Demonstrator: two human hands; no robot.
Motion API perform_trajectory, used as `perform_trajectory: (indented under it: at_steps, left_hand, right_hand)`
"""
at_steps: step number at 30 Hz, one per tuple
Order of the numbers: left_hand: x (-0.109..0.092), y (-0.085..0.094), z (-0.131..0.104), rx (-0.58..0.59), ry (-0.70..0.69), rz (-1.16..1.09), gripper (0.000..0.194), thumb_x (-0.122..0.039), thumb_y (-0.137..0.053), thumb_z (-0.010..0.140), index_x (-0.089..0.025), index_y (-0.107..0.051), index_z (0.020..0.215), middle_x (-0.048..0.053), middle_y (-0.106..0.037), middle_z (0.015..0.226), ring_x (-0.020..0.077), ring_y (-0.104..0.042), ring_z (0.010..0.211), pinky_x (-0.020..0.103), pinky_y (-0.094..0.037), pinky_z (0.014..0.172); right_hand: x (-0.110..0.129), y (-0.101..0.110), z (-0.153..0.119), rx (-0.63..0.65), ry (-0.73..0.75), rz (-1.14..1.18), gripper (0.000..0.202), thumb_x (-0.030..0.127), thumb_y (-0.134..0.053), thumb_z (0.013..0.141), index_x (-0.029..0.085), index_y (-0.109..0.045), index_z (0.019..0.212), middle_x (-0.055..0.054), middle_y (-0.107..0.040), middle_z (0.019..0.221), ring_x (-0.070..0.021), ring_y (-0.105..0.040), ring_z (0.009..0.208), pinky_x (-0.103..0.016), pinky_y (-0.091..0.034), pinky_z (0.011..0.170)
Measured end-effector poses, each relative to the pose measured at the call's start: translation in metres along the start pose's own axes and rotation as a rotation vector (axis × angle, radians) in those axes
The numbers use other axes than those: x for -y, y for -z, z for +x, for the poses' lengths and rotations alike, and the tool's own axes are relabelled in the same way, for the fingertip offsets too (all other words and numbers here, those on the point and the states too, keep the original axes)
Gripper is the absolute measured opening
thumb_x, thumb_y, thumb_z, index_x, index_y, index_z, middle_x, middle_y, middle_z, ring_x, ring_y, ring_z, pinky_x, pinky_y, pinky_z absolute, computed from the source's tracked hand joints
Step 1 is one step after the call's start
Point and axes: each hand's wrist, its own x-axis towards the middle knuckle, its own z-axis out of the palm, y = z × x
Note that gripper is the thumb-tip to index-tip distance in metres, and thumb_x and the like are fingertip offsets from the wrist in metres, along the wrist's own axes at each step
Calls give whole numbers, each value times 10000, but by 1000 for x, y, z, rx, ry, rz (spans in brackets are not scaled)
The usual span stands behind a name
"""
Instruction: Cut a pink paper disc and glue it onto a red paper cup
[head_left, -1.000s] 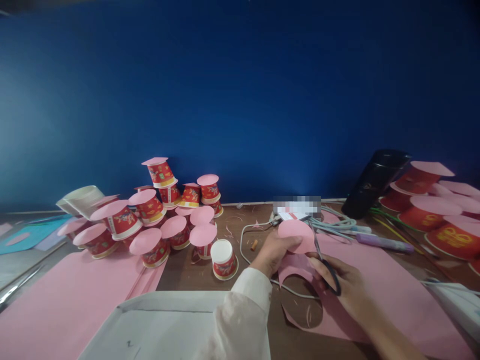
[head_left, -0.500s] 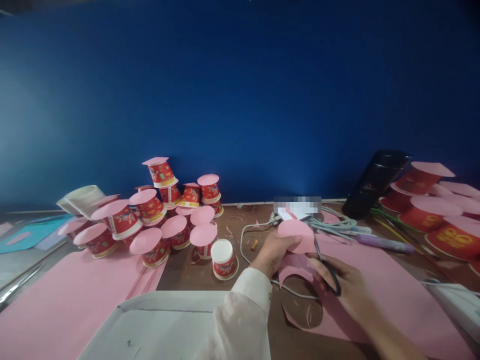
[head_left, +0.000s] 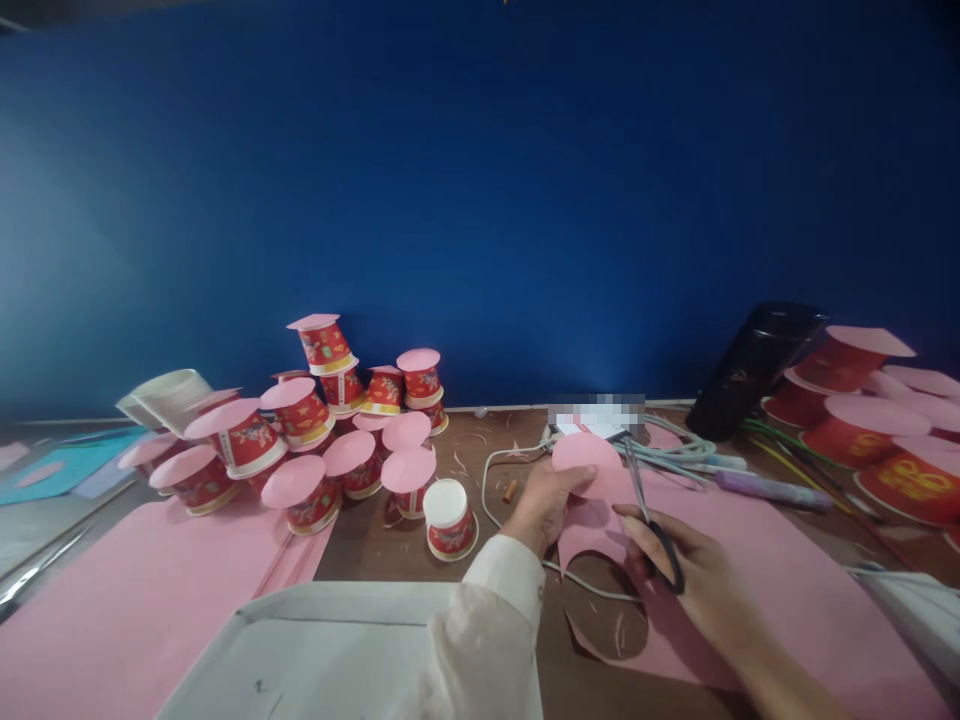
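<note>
Between thumb and fingers, my left hand (head_left: 544,500) pinches a round pink paper piece (head_left: 586,458). My right hand (head_left: 686,570) is closed on dark-handled scissors (head_left: 664,548), whose blades point up beside the disc's right edge. Under both hands lies a large pink sheet (head_left: 757,560) with rounded cut-outs along its left side. A red paper cup with a bare white base (head_left: 450,518) stands upside down left of my left hand.
Several upturned red cups topped with pink discs (head_left: 300,495) crowd the left; more (head_left: 907,480) stand at the right. A black bottle (head_left: 754,370) leans near the blue wall. White cables (head_left: 491,470), a purple marker (head_left: 772,488) and a white board (head_left: 337,660) lie about.
The pink disc has shifted slightly left and up in my left hand. The scissor blades now show more fully, a little apart from the disc's edge.
</note>
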Motion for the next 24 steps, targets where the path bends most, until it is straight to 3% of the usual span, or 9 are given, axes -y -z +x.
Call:
perform_trajectory:
  at_steps: [4, 10, 18, 24]
  left_hand:
    - [0, -1, -1, 20, 4, -24, 599, -347, -960, 408, -106, -725, 903, 72, -704, 759, 189, -629, 635, 312, -508, 582]
    - [1, 0, -2, 37, -20, -20, 582, -334, -985, 414, -96, -750, 890, 96, -734, 809, 199, -654, 702, 328, -528, 684]
    - [6, 7, 0, 120, -51, 22, 565, -336, -978, 488, -93, -782, 959, 116, -768, 878, 213, -682, 761, 343, -547, 774]
    - [9, 10, 5, 111, -56, 40, 567, -340, -975, 497, -94, -778, 968, 116, -764, 883, 221, -685, 771, 360, -545, 798]
  right_hand:
    - [5, -1, -3, 62, -85, 108, 407, 502, -797, 674, 188, -844, 929, -23, -715, 621, -207, -634, 590, -281, -550, 576]
    - [10, 0, -4, 120, -148, 140, 560, 640, -757, 705, 158, -826, 982, -18, -661, 583, -203, -598, 563, -311, -529, 557]
    - [8, -4, -8, 64, -175, 171, 574, 667, -786, 672, 175, -818, 965, 1, -647, 576, -192, -591, 568, -290, -516, 574]
    - [11, -6, -10, 36, -130, 196, 505, 635, -792, 705, 188, -816, 937, 20, -616, 563, -169, -558, 560, -270, -487, 560]
